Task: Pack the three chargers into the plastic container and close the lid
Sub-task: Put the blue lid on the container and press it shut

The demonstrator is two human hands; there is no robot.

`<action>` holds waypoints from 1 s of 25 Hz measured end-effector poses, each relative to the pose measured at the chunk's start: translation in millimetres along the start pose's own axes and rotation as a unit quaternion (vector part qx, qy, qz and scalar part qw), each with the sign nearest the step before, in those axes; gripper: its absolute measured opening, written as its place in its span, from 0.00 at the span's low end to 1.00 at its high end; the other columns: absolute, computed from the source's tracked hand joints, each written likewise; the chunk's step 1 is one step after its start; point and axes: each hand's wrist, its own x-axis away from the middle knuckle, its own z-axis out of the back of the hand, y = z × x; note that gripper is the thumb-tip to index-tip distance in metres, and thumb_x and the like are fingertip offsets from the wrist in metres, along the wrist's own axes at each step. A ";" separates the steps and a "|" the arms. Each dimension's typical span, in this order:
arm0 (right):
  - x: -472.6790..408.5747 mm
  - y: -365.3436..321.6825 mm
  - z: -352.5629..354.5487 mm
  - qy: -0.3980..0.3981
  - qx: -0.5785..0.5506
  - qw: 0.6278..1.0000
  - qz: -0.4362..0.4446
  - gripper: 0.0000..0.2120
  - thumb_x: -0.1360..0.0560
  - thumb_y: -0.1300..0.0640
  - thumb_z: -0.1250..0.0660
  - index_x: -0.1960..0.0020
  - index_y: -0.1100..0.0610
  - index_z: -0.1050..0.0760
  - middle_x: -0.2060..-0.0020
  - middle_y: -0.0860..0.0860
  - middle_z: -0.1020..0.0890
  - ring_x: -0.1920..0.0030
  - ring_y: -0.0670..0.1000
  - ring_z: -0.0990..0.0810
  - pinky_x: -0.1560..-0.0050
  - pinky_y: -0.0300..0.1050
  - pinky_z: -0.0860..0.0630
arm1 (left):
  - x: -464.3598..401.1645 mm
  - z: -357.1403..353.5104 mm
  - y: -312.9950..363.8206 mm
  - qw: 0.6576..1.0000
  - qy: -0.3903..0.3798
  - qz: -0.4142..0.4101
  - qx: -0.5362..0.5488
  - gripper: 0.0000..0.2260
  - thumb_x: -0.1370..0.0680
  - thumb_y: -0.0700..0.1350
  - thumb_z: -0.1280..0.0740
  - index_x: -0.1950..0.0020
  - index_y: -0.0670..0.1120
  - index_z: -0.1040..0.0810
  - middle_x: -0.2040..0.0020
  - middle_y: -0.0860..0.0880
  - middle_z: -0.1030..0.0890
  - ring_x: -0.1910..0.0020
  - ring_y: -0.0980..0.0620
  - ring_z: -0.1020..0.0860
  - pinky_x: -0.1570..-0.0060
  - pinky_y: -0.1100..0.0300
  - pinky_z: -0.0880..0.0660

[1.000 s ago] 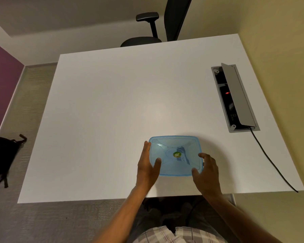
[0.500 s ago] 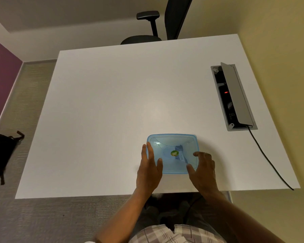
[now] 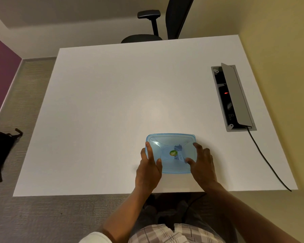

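Left hand (image 3: 148,168) lies palm-down, fingers spread flat on the 9 o'clock edge of the blue lid (image 3: 170,152), thumb on top near the lid's lower left corner. Right hand (image 3: 201,164) mirrors it at the 3 o'clock edge, fingers flat and splayed over the lid's right side, thumb tip pointing in toward the centre. Neither hand is curled around anything; both press open-palmed on the lid. Forearms come up from 6 o'clock, bare, converging on the box.

Plastic container (image 3: 175,170) sits on the white counter (image 3: 112,102) near its 6 o'clock edge, lid on top; whether it is fully snapped down can't be told. A round green sticker (image 3: 173,153) and a white label sit mid-lid. Through the tinted lid a dark shape shows, probably a charger; the count is not readable. Hands cover both side rims.

At 2 o'clock, a grey socket box (image 3: 232,97) with flap raised, red light inside, black cable (image 3: 267,160) running toward 4 o'clock. Office chair (image 3: 165,23) at 12, cut off by the frame. Black bag (image 3: 0,151) on the floor at 9.
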 end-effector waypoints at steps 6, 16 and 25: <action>-7.3 3.0 8.0 0.000 -0.024 1.000 -0.017 0.30 0.27 0.51 0.29 0.30 0.48 0.41 0.44 0.55 0.27 0.45 0.56 0.24 0.52 0.54 0.21 | -0.9 13.2 -6.4 0.999 0.010 -0.002 -0.033 0.33 0.20 0.58 0.42 0.20 0.55 0.56 0.33 0.48 0.30 0.49 0.48 0.20 0.59 0.54 0.19; -62.5 -15.4 19.4 0.026 -0.047 0.997 -0.058 0.17 0.21 0.50 0.37 0.37 0.58 0.28 0.46 0.60 0.19 0.46 0.60 0.21 0.49 0.51 0.25 | -70.8 33.2 6.8 0.984 0.059 0.144 0.081 0.18 0.19 0.59 0.47 0.39 0.51 0.25 0.42 0.48 0.21 0.45 0.46 0.21 0.51 0.56 0.30; -80.4 -12.1 15.5 0.011 -0.098 0.990 -0.096 0.10 0.22 0.50 0.35 0.49 0.57 0.22 0.51 0.57 0.16 0.51 0.58 0.20 0.51 0.52 0.23 | -101.8 26.5 -0.9 0.983 0.005 0.151 0.105 0.17 0.19 0.58 0.44 0.55 0.47 0.26 0.56 0.51 0.20 0.56 0.48 0.23 0.58 0.56 0.32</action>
